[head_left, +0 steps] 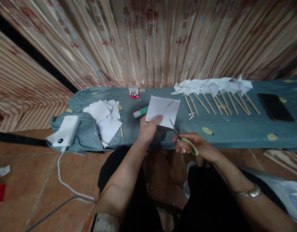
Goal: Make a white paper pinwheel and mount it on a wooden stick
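Note:
My left hand (149, 126) pinches a square sheet of white paper (161, 109) by its lower left part, thumb on top. A slit or crease runs inward from the sheet's upper right corner. In my right hand (190, 143) is a pair of scissors (192, 146) with pale green handles. Their blades point up and left, with the tips at the paper's lower right corner. A glue stick (140, 111) with a green and white body lies just left of the paper, partly hidden behind it.
Several white paper pinwheels on wooden sticks (211, 85) lie in a row at the right. A black phone (276, 107) is beyond them. Loose paper squares (109, 129) are piled at the left, near a white device with a cable (69, 130). A small red box (133, 92) holds metal pins.

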`<state>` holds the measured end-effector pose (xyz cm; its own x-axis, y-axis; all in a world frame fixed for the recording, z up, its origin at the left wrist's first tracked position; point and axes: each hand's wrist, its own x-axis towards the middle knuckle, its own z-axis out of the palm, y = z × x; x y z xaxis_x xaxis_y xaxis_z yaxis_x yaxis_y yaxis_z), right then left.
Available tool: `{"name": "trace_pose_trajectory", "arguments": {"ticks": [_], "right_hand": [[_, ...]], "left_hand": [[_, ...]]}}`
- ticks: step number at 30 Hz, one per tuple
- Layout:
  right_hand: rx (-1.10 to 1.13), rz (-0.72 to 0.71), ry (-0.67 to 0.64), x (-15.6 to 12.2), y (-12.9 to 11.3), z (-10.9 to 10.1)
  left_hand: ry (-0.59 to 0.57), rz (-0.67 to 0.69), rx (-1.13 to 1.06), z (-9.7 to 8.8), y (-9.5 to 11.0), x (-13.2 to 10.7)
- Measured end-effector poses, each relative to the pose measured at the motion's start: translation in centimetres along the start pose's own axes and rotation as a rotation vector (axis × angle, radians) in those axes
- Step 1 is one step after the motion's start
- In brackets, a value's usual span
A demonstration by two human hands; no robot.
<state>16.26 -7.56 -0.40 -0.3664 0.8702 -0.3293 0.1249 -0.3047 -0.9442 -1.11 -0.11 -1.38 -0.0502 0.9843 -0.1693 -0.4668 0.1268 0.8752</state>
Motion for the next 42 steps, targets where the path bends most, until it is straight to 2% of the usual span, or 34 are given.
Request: {"name": "trace_pose_trajectory", "arguments": {"ticks": [13, 32, 42], "right_hand": [[-0.011, 0.005, 0.009, -0.03, 0.10, -0.04], [0.136, 0.093, 0.073, 0.12, -0.02, 0.40], [0.132, 0.080, 0.075, 0.06, 0.08, 0.37]], "left_hand": [[-0.006, -0.015, 0.006, 0.23, 0.08, -0.26], [0.008, -0.001, 0.005, 0.01, 0.09, -0.07], [0.004, -0.022, 0.034, -0.03, -0.17, -0.10]]}}
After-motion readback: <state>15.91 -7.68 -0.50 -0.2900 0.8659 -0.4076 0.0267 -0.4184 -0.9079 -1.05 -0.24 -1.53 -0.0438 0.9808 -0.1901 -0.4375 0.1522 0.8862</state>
